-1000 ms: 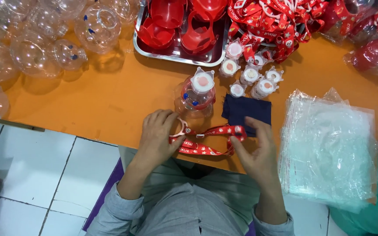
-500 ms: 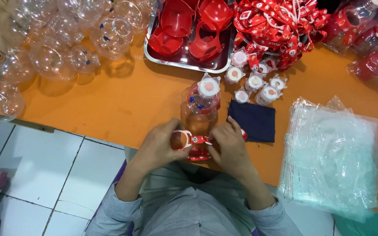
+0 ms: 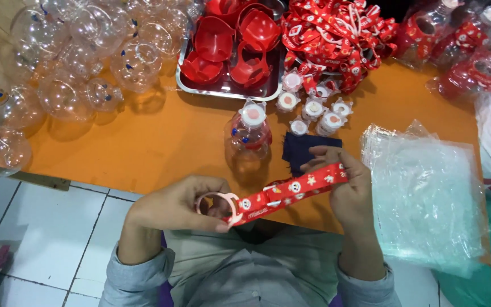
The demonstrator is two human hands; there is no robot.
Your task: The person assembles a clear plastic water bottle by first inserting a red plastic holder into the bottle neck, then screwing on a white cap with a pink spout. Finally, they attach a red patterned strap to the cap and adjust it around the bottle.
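A red patterned strap (image 3: 291, 192) with a pale ring (image 3: 217, 203) at its left end is stretched between my two hands, just in front of the orange table's (image 3: 143, 148) near edge. My left hand (image 3: 180, 206) pinches the ring end. My right hand (image 3: 345, 190) holds the strap's other end, raised slightly higher. A clear round bottle with a white cap (image 3: 249, 132) stands upright on the table just beyond my hands, next to a dark blue cloth (image 3: 302, 149).
A metal tray (image 3: 223, 88) with red plastic holders sits at the back. Several clear round bottles (image 3: 80, 62) crowd the left, a heap of red straps (image 3: 336, 34) the back right. Small white caps (image 3: 313, 108) lie behind the cloth. A stack of clear plastic bags (image 3: 424, 193) lies at right.
The strap was bunched close between both hands by the bottle; now my hands have moved apart and pulled it out straight, ring end at left.
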